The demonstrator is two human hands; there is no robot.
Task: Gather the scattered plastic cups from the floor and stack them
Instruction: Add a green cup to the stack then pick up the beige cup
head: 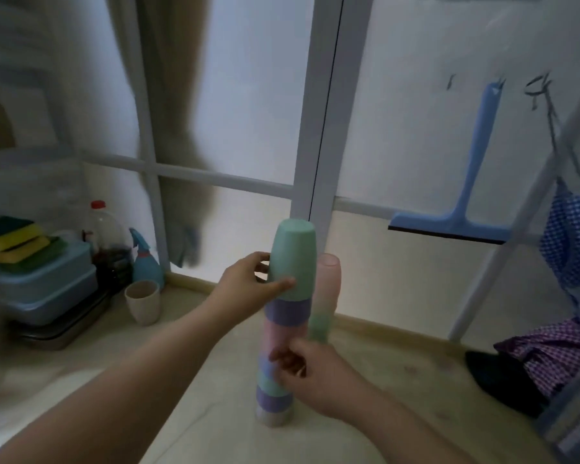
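A tall stack of upside-down plastic cups [283, 316] in purple, pink, blue and green stands on the pale floor in the middle. A green cup [293, 256] sits on top, gripped by my left hand [252, 283] at its lower rim. My right hand [310, 373] holds the stack's lower part. Behind it a second, shorter stack [327, 289] with a pink cup on top stands against the glass. A single cream cup [142, 301] stands upright on the floor to the left.
Frosted glass doors with white frames [318, 145] close off the back. At left are blue boxes on a metal tray [44, 296], sponges, a bottle [106, 242] and a blue sprayer [144, 262]. A blue squeegee [466, 195] hangs at right, near a rack with checked cloths [549, 349].
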